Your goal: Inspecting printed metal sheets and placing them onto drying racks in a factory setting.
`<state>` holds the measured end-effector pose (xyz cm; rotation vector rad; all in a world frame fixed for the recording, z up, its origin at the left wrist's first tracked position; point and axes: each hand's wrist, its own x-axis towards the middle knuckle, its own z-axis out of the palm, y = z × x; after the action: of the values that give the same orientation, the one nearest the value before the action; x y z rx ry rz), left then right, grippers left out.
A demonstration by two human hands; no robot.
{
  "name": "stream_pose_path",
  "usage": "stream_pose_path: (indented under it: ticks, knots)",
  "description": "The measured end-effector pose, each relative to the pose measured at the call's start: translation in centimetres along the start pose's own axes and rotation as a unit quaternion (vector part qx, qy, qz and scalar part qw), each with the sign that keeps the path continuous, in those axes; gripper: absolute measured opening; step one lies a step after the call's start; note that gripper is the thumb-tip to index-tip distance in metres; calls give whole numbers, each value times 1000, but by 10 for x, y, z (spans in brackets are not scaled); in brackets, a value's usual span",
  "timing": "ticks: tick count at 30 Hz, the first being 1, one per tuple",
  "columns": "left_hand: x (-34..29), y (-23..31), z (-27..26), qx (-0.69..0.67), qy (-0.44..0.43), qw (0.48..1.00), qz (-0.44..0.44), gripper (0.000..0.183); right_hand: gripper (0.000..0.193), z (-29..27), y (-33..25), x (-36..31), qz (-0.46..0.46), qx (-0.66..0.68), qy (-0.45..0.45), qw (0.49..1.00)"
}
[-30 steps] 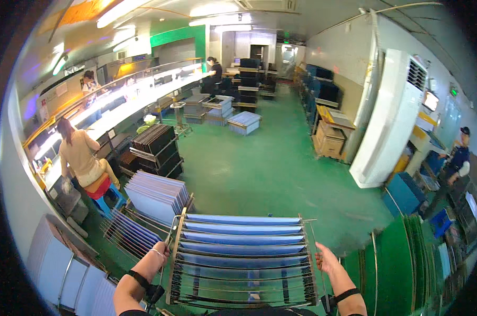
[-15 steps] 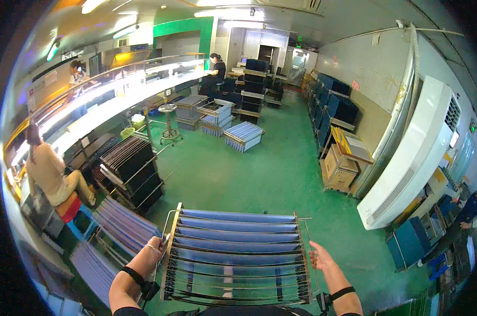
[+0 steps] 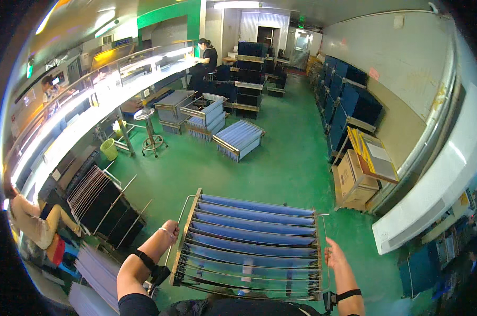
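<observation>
Between my arms hangs a metal rack (image 3: 318,253) with wire side handles, held in front of my body. Blue sheets (image 3: 254,221) hang in rows across it, and the rows nearest me look see-through or bare. My left hand (image 3: 170,231), wearing a thin bracelet, is closed around the wire handle on the rack's left side. On the other side my right hand (image 3: 333,254) has its fingers curled round the right handle. Both wrists carry black straps with small devices. The floor shows through the rack's near rows.
Several racks of blue sheets (image 3: 239,138) stand on the green floor (image 3: 222,176) ahead. A round stool (image 3: 144,114) and green basket (image 3: 109,149) sit left, near a lit bench and a seated person (image 3: 33,218). Dark racks (image 3: 349,105) and a cardboard box (image 3: 354,179) line the right wall.
I have moved forward with the rack still in both hands. The seated person and left-hand racks have slid toward the lower left, and the floor racks appear nearer.
</observation>
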<state>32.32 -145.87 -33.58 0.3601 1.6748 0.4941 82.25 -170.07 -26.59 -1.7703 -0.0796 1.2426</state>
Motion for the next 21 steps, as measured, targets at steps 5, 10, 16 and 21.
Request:
stream_pose_path:
  ticks: [5,10,16,21]
  knots:
    - [52,129,99,-40,-48,998,16,19,47,20,-109,135,-30,22,30,999]
    - [130,248,200,-58,-13,997,45,27,48,57,-219,240,5,33,3,999]
    - [220,362,287,-108,-21,994,17,15,45,98,-351,363,20,11,23,999]
    - [262,449,329,-61,-29,997,-31,16,43,157,-478,489,41,-7,-22,999]
